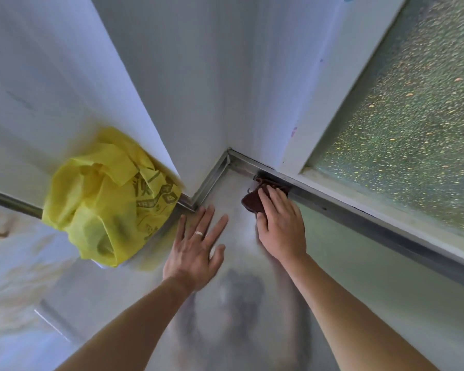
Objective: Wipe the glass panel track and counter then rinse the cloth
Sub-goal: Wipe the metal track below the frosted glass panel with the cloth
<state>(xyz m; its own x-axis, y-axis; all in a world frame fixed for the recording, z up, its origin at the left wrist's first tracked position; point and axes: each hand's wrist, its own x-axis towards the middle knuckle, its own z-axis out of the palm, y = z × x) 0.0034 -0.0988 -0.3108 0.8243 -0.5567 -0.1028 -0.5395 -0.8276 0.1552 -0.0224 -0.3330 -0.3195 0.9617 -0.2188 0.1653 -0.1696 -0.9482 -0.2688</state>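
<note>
My right hand (280,222) presses a dark brown cloth (252,203) against the metal track (340,212) that runs under the frosted glass panel (410,116). The cloth's far edge pokes into the track groove; most of the cloth is hidden under my fingers. My left hand (196,250) lies flat on the glossy grey counter (359,269), fingers spread, a ring on one finger, holding nothing. It rests just left of the cloth, near the corner where two track pieces meet.
A crumpled yellow plastic bag (105,199) sits on the counter at the left, against a white wall panel (51,76). A white window frame (343,84) borders the glass. A second metal track (212,180) runs from the corner toward the bag.
</note>
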